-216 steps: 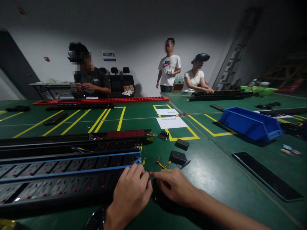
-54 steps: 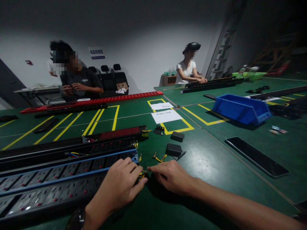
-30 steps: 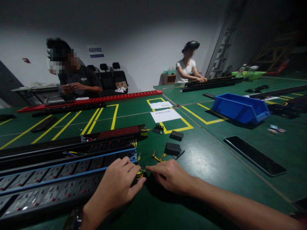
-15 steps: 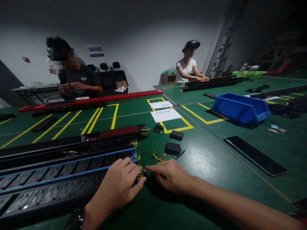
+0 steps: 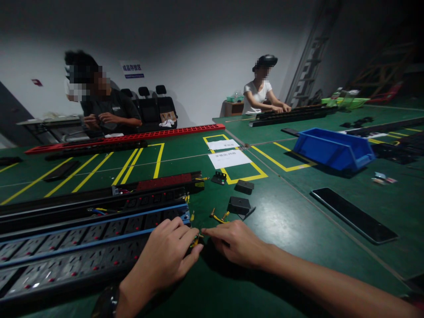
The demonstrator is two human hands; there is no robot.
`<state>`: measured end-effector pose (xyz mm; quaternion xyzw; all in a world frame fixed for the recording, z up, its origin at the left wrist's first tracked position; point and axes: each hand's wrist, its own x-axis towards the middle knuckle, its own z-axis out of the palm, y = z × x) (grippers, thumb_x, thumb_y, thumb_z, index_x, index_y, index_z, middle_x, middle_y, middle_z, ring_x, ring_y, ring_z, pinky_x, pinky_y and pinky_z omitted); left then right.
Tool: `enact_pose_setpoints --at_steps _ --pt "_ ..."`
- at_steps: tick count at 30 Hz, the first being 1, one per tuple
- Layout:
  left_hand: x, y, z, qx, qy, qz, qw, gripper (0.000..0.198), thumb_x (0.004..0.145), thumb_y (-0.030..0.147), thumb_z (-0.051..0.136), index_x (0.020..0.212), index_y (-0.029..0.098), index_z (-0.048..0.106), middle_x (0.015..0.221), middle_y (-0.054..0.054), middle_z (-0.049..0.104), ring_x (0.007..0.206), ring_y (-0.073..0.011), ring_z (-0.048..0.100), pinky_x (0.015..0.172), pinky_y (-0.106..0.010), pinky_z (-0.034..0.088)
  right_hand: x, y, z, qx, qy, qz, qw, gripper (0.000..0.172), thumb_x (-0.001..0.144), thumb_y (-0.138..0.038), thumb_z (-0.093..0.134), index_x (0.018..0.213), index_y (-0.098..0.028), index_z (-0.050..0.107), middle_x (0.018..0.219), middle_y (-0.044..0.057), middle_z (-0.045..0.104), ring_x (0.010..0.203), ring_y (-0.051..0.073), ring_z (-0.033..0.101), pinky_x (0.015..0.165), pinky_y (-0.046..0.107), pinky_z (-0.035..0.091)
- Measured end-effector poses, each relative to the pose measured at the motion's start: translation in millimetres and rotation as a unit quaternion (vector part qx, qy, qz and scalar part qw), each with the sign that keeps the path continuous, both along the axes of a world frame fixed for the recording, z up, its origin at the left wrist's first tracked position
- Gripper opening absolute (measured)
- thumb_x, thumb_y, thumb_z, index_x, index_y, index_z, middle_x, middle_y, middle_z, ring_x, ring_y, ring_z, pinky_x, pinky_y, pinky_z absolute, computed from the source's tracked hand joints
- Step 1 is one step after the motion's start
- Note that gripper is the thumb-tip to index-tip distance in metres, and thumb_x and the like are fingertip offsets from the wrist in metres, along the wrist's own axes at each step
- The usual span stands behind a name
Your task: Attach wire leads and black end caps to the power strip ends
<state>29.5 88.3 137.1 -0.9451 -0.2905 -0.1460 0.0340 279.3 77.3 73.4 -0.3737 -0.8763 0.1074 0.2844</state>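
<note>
Green tabletop (image 5: 285,212) marked with yellow lines spreads through this dim, grey-walled workroom. Near its front edge I can see small yellow-green wire ends (image 5: 196,241), their tips pointing rightward. The left hand (image 5: 167,247) pinches them, thumb below and bent forefinger above, leaving only a slim gap filled by wire. The right hand (image 5: 236,245) aims its forefinger at those tips, just beside them; its other fingers curl under, and from here I cannot tell whether they grip anything.

Left of the wires, a black socket strip (image 5: 79,267) lies flat, its long axis running leftward and slightly toward the wearer, its right end hidden by the left hand. A blue-edged socket strip (image 5: 74,236) lies alongside, just beyond. Past the right hand sit a loose yellow wire (image 5: 218,219) and black box-shaped parts (image 5: 239,205); farther right, a phone (image 5: 353,215) and a blue bin (image 5: 334,150). Two co-workers bend over the far side.
</note>
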Motion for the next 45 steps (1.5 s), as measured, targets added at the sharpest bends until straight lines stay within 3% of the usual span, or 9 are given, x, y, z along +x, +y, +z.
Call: enact_pose_setpoints --at_steps 12,19,27,30,34,37,39,41,45 --pt "5.5 -4.0 -1.6 -0.003 -0.012 -0.015 1.0 0.011 0.103 0.024 0.066 0.111 0.017 0.07 0.098 -0.006 0.074 0.088 -0.0289 0.061 0.074 -0.042 0.042 0.4 -0.6 -0.6 -0.011 -0.006 0.002 1.0 0.047 0.092 -0.008 0.056 0.134 -0.019 0.075 0.099 0.006 0.087 0.074 0.018 0.078 0.066 0.026 0.05" --pt "7.9 -5.9 -3.9 0.001 -0.017 -0.013 1.0 0.016 0.105 0.016 0.052 0.099 0.018 0.067 0.091 -0.006 0.07 0.084 -0.0278 0.059 0.074 -0.042 0.04 0.4 -0.2 -1.9 -0.009 -0.005 0.004 1.0 0.048 0.091 -0.009 0.055 0.134 -0.018 0.076 0.092 0.006 0.086 0.068 0.019 0.075 0.062 0.028 0.046" --pt "11.5 -8.9 -5.5 0.018 -0.043 0.041 0.998 0.013 0.1 0.02 0.056 0.103 0.018 0.069 0.089 -0.007 0.068 0.085 -0.0292 0.058 0.074 -0.042 0.039 -0.5 -0.9 2.8 -0.035 -0.004 -0.008 0.999 0.045 0.091 -0.01 0.057 0.13 -0.018 0.077 0.093 0.006 0.086 0.073 0.019 0.078 0.066 0.028 0.05" --pt "11.5 -9.1 -7.0 0.023 -0.043 0.05 0.998 0.014 0.099 0.021 0.057 0.105 0.018 0.069 0.09 -0.007 0.068 0.087 -0.03 0.058 0.076 -0.043 0.039 -1.4 -1.5 1.8 -0.021 0.019 -0.017 0.999 0.041 0.095 -0.011 0.055 0.129 -0.019 0.076 0.102 0.007 0.087 0.079 0.019 0.08 0.07 0.027 0.054" --pt "12.0 -10.1 -7.8 0.042 -0.021 0.086 0.995 0.011 0.095 0.026 0.064 0.1 0.018 0.071 0.095 -0.009 0.067 0.09 -0.0323 0.056 0.077 -0.045 0.041 0.4 -2.0 2.8 0.025 0.063 -0.023 0.997 0.037 0.098 -0.013 0.053 0.126 -0.019 0.076 0.094 0.007 0.086 0.073 0.018 0.078 0.067 0.027 0.053" --pt "13.3 -11.6 -8.3 0.056 0.001 0.109 0.992 0.008 0.091 0.027 0.069 0.094 0.019 0.071 0.095 -0.009 0.064 0.089 -0.0322 0.055 0.076 -0.045 0.041 9.7 2.4 12.7 0.034 0.117 -0.071 0.99 0.033 0.101 -0.016 0.051 0.124 -0.019 0.075 0.087 0.005 0.083 0.063 0.015 0.07 0.062 0.027 0.047" --pt "14.3 -12.2 -9.4 0.055 0.009 0.111 0.992 0.005 0.091 0.025 0.069 0.09 0.02 0.071 0.093 -0.008 0.063 0.088 -0.0316 0.055 0.076 -0.044 0.041 22.6 9.4 23.9 0.012 0.139 -0.127 0.982 0.03 0.102 -0.02 0.051 0.121 -0.02 0.075 0.072 0.0 0.074 0.054 0.013 0.06 0.056 0.027 0.04" --pt "14.8 -12.0 -11.0 0.049 0.011 0.107 0.993 0.003 0.091 0.022 0.068 0.089 0.021 0.07 0.093 -0.008 0.062 0.088 -0.0309 0.055 0.075 -0.044 0.041 40.6 18.6 36.8 -0.021 0.126 -0.187 0.974 0.026 0.102 -0.024 0.053 0.116 -0.02 0.074 0.061 -0.005 0.062 0.05 0.014 0.052 0.055 0.027 0.035" --pt "14.5 -10.2 -14.3 0.039 0.002 0.096 0.995 0.007 0.094 0.018 0.065 0.09 0.021 0.07 0.093 -0.007 0.062 0.088 -0.0299 0.054 0.075 -0.042 0.039 79.6 35.7 58.2 -0.05 0.047 -0.272 0.96 0.015 0.097 -0.024 0.057 0.098 -0.023 0.072 0.063 -0.002 0.061 0.056 0.015 0.053 0.058 0.029 0.032"
